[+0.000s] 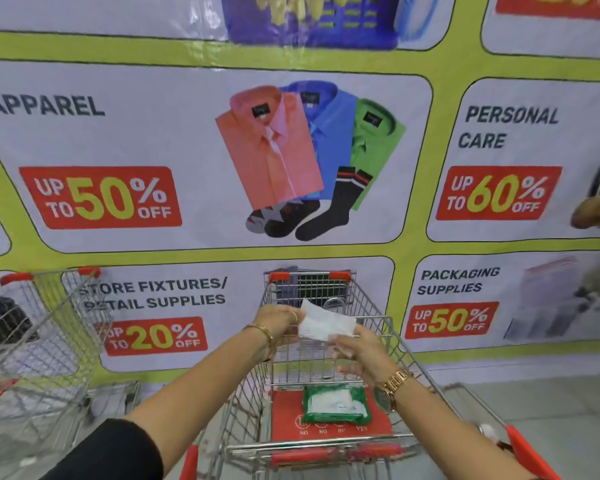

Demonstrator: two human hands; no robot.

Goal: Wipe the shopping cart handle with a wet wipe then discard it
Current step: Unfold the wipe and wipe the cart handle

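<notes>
A white wet wipe (324, 323) is stretched out in the air above the cart basket, held at both ends. My left hand (279, 322) pinches its left edge and my right hand (359, 351) grips its lower right corner. Below them, the green wet wipe pack (335, 403) lies on the red child-seat flap (284, 420) of the shopping cart. The cart handle (326, 453), silver with red sections, runs across the bottom of the view, nearest to me. Neither hand touches the handle.
The metal cart basket (378, 327) extends away toward a wall covered in a sale banner (153, 150). A second wire cart (39, 327) stands to the left with dark goods inside. Grey floor shows at the lower right.
</notes>
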